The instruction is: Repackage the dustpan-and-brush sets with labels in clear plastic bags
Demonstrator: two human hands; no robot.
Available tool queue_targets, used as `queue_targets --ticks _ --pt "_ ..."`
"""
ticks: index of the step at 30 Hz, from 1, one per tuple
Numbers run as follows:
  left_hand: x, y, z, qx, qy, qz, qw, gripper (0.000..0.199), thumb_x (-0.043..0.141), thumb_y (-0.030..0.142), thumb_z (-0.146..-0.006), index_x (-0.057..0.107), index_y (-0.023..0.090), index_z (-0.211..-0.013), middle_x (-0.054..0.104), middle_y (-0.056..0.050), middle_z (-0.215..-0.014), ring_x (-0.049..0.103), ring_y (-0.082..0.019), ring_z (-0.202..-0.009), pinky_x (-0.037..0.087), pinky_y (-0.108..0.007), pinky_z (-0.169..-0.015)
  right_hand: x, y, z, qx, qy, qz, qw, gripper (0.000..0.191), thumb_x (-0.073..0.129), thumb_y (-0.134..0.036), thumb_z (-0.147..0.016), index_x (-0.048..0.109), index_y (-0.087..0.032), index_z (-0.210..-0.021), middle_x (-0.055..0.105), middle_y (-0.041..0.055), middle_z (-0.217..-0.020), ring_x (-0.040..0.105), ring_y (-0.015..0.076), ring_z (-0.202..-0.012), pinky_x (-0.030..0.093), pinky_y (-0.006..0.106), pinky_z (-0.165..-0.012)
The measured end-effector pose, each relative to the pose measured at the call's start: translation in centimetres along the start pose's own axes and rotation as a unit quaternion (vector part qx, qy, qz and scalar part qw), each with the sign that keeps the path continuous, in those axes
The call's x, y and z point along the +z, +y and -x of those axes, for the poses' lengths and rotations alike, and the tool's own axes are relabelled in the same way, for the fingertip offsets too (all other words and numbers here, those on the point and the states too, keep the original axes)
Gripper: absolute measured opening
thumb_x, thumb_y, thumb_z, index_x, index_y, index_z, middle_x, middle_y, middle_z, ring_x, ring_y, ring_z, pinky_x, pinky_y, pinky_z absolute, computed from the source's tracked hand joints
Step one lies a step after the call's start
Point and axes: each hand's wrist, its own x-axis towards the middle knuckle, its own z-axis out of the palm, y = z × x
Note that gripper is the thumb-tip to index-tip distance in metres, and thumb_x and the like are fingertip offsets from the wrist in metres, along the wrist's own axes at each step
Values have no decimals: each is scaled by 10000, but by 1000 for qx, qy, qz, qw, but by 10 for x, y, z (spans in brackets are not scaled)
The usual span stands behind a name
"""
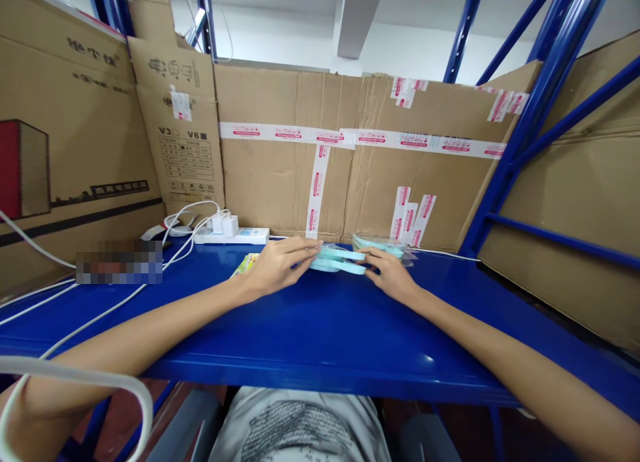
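Note:
Two light teal plastic pieces, slim and rounded at their ends, are held together just above the blue table, between my two hands. My left hand closes its fingertips on their left end. At the right end, the thumb and fingers of my right hand pinch the pieces. Their exact kind cannot be made out. Just behind my right hand lies another teal item in clear plastic wrapping. Partly hidden by my left hand is a yellow-green printed packet.
A white power strip with plugged-in chargers sits at the back left. White cables run across the table's left side. Cardboard panels wall the back and sides, and a blue metal frame rises at the right.

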Motion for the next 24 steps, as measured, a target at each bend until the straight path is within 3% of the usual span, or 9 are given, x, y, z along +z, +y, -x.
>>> queue_targets --ticks 3,7,10,13,17,24 --pt "1 1 -2 -14 1 28 999 216 653 85 -996 777 166 -1153 832 -130 -1125 810 -246 -1057 686 -392 -909 6 -2 0 -8 -5 9 1000 247 633 -70 -915 773 -200 -1071 760 128 -1329 766 300 -1168 631 462 -978" --pt "-2 -2 -6 -38 12 53 998 190 668 95 -998 799 170 -1113 837 -121 -1113 813 -236 -1028 675 -385 -913 3 -10 -3 -37 16 16 999 168 644 -111 -952 775 -195 -1013 808 122 -1174 805 275 -1022 659 419 -885" --pt "-8 -8 -8 -90 48 65 993 163 690 124 -996 820 191 -1067 843 -106 -1109 815 -226 -1011 667 -376 -913 -13 -21 -9 -50 94 17 994 165 603 -150 -1017 758 -204 -996 823 96 -1047 807 251 -940 659 390 -849" --pt "-10 -11 -9 -167 94 77 978 123 724 179 -988 838 212 -1019 848 -85 -1092 817 -223 -1005 661 -383 -931 -33 -30 -16 -51 188 29 980 134 608 -184 -1044 740 -207 -1036 820 94 -1049 795 247 -963 647 401 -894" --pt "-7 -9 -8 -240 100 104 960 115 739 249 -989 850 219 -1000 851 -74 -1078 820 -225 -1007 670 -379 -935 -51 -38 -20 -67 192 41 978 146 588 -222 -1066 730 -220 -1033 803 93 -1020 778 243 -946 643 405 -874" --pt "-17 1 -21 -236 150 123 952 117 761 279 -980 851 205 -974 851 -83 -1073 822 -217 -984 693 -366 -883 -64 -54 -19 -27 229 24 973 152 592 -309 -1076 721 -259 -1014 792 78 -1021 732 221 -839 604 372 -693"
